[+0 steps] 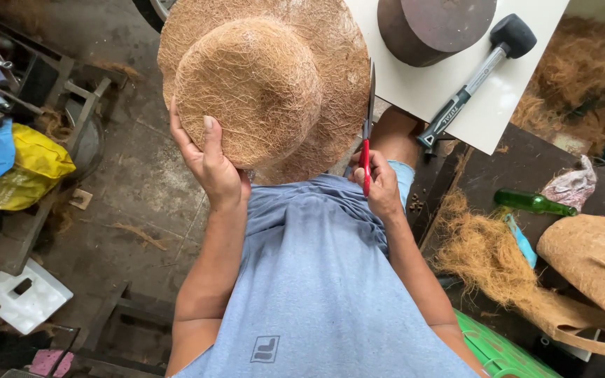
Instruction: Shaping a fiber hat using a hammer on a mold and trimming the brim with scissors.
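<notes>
A brown coconut-fibre hat [260,77] with a round crown and a wide brim hangs in front of me, over my lap. My left hand [208,161] grips the crown from below, thumb lying up its side. My right hand [381,183] holds red-handled scissors [367,133]. The blades point upward along the right edge of the brim. They look nearly closed against the rim.
A white board [505,105] at upper right carries a dark round block [432,24] and a black rubber mallet [474,77]. Loose fibre [481,255], a green bottle [533,203] and fibre sheets [596,259] lie at right. Yellow and blue bags [15,164] sit at left.
</notes>
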